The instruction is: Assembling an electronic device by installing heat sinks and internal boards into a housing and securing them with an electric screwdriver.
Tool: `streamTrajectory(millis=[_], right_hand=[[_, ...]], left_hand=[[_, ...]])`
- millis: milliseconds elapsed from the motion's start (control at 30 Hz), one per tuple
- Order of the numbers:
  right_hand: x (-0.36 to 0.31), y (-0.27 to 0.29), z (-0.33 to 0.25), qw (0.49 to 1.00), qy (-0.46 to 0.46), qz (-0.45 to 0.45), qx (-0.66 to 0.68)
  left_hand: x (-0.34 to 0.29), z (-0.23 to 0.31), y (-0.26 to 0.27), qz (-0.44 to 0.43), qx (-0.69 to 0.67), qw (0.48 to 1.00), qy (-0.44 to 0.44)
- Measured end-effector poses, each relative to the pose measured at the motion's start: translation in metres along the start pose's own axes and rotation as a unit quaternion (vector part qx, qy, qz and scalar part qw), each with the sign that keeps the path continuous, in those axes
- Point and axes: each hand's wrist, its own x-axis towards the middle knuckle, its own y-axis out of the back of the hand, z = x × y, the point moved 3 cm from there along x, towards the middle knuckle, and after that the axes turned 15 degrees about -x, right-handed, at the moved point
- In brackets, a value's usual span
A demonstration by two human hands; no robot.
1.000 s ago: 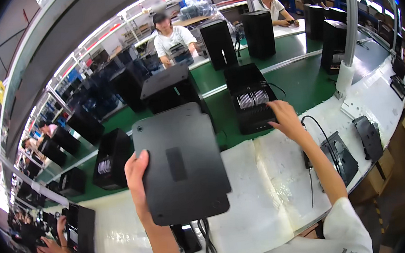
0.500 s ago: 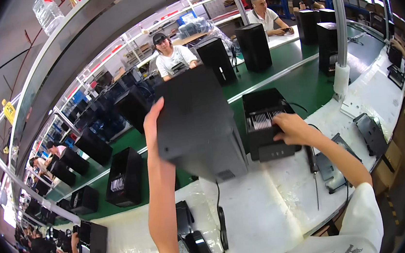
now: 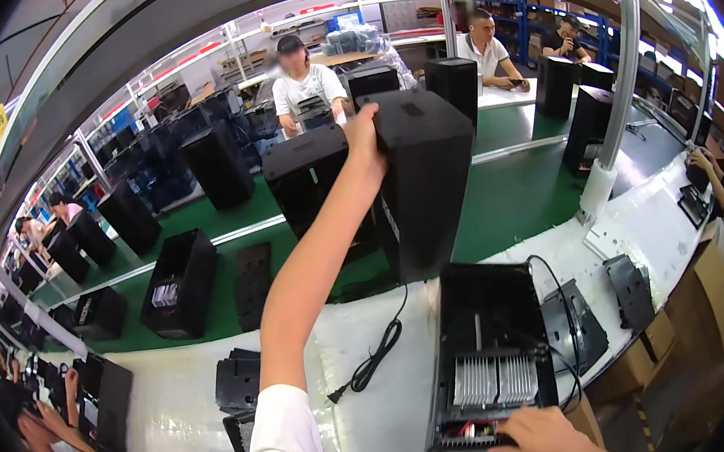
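My left hand (image 3: 364, 143) reaches forward and grips the top left edge of a tall black tower case (image 3: 430, 189). That case stands upright at the bench's far edge, beside the green conveyor; a black power cord (image 3: 380, 355) trails near its base onto the bench. An open black case (image 3: 492, 314) lies in front of me at the right, its silver finned heat sink (image 3: 492, 379) and some wiring exposed. At its near end my right hand (image 3: 544, 439) is closed over the rim, with the fingertips partly hidden.
The green conveyor (image 3: 508, 203) carries several black cases. Loose black panels (image 3: 239, 379) lie on the white bench (image 3: 177, 392) at left; others (image 3: 628, 292) lie at right. A metal post (image 3: 615, 88) rises at right. People stand or sit across the conveyor and at left.
My left hand has set the tall case down farther away, by the conveyor. My right hand has drawn the open case toward me onto the bench.
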Motion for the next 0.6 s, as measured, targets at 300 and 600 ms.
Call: streamTrajectory(millis=[300,600], right_hand=[[-0.026,-0.024,-0.013,0.998,0.059,-0.034,0.016],[-0.015,-0.053,-0.026,0.991,0.057,0.013,0.123]], left_hand=[[0.074,-0.079,0.011,-0.070,-0.014,0.994,0.079],[0.083,-0.113,0.052,-0.138,0.010,0.990,0.037]])
